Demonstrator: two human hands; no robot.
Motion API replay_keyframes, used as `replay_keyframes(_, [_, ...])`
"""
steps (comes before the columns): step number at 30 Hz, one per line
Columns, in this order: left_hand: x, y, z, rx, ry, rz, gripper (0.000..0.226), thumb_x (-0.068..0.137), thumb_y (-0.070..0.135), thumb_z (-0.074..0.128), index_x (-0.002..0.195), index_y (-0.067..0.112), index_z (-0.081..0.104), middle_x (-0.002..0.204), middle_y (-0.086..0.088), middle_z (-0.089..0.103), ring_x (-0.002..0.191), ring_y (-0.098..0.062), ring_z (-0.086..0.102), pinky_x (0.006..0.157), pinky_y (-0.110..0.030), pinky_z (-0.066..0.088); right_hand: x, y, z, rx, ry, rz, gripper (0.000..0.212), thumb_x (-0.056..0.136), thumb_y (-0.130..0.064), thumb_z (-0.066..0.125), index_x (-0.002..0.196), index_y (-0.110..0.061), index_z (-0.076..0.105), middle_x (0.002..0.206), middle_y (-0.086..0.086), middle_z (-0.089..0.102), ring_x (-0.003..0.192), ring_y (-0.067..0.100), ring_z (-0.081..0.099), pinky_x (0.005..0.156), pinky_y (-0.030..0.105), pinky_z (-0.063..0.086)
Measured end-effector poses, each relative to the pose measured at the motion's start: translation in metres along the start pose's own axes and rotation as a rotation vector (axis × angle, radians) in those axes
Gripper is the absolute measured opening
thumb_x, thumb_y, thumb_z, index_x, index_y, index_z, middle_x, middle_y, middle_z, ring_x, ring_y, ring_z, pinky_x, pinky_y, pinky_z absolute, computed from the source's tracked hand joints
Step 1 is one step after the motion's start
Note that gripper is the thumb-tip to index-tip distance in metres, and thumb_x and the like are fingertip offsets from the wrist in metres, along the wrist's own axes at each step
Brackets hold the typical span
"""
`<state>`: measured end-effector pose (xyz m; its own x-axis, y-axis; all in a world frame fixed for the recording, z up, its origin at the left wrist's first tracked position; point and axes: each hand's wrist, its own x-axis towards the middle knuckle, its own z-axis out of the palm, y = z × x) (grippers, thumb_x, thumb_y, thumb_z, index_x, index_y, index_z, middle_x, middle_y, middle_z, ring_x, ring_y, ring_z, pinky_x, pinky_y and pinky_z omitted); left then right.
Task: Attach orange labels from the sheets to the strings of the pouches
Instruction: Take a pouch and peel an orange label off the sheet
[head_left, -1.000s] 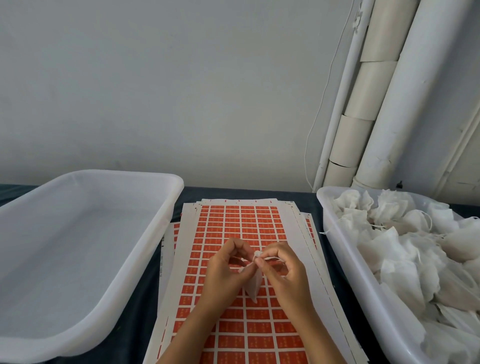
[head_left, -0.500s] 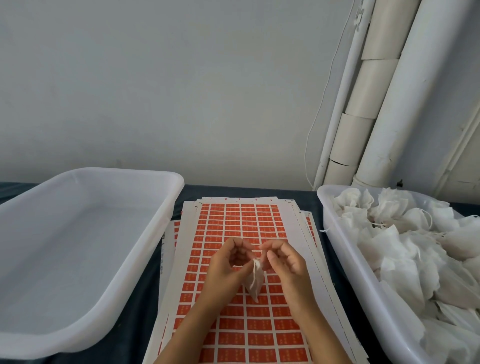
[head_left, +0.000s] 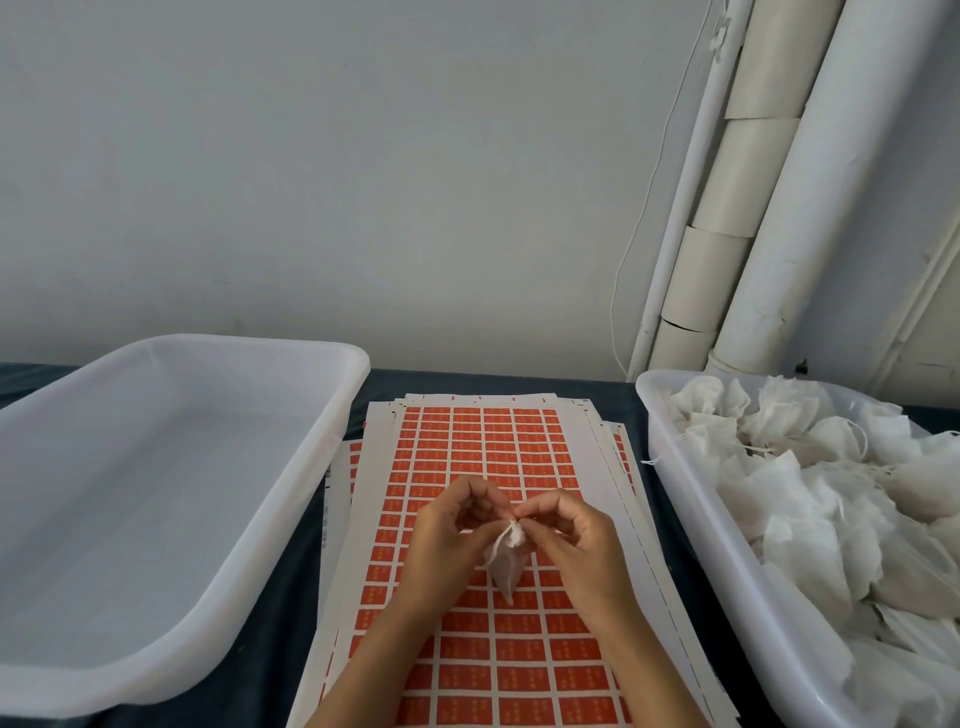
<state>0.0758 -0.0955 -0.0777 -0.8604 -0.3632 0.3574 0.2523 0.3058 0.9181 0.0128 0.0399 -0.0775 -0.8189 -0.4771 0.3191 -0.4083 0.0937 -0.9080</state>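
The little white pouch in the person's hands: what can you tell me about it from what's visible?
The small white fabric pouch looks like thin, slightly sheer cloth, gathered at the top into a bunched neck with a pale string. It hangs point down over the stack of orange label sheets, apparently clear of them. The left hand and right hand both pinch it at the gathered neck from either side. No orange label shows on its string.
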Motion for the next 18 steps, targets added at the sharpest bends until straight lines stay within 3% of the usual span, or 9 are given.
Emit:
replay_keyframes(5, [0.0024, -0.0006, -0.0044, -0.058, -0.04, -0.141, 0.025, 0.079, -0.007, 0.067, 0.094, 0.014, 0.064, 0.076, 0.003, 0.071, 0.072, -0.014, 0.068, 0.062, -0.019, 0.053, -0.0015, -0.0009, -0.0042, -0.047, -0.026, -0.06, 0.028, 0.082, -0.008, 0.068, 0.079, -0.036, 0.069, 0.08, -0.016, 0.07, 0.082, 0.006, 0.067, 0.069, 0.014, 0.053])
replay_keyframes(9, [0.0045, -0.0013, -0.0064, -0.065, -0.072, -0.223, 0.027, 0.08, -0.007, 0.066, 0.095, 0.015, 0.065, 0.073, 0.001, 0.072, 0.064, -0.013, 0.067, 0.057, -0.02, 0.053, -0.0021, -0.0023, -0.0065, -0.092, -0.065, -0.114, 0.022, 0.081, -0.01, 0.069, 0.081, -0.032, 0.071, 0.078, -0.016, 0.07, 0.079, 0.007, 0.067, 0.069, 0.018, 0.055])
replay_keyframes(14, [0.0046, -0.0013, -0.0061, -0.047, -0.075, -0.254, 0.026, 0.081, -0.006, 0.066, 0.094, 0.016, 0.067, 0.073, -0.002, 0.073, 0.064, -0.014, 0.069, 0.058, -0.019, 0.054, -0.0016, -0.0049, -0.0074, -0.236, -0.074, -0.257, 0.012, 0.079, -0.008, 0.071, 0.08, -0.02, 0.071, 0.075, -0.017, 0.066, 0.077, 0.003, 0.064, 0.067, 0.013, 0.052])
replay_keyframes(18, [0.0052, -0.0019, -0.006, -0.017, -0.061, -0.259, 0.026, 0.082, -0.004, 0.066, 0.092, 0.02, 0.068, 0.075, -0.001, 0.073, 0.067, -0.015, 0.07, 0.059, -0.018, 0.054, -0.0023, -0.0045, -0.0052, -0.298, -0.078, -0.287, 0.014, 0.08, -0.009, 0.07, 0.079, -0.023, 0.067, 0.077, -0.025, 0.06, 0.083, -0.001, 0.061, 0.069, 0.007, 0.048])
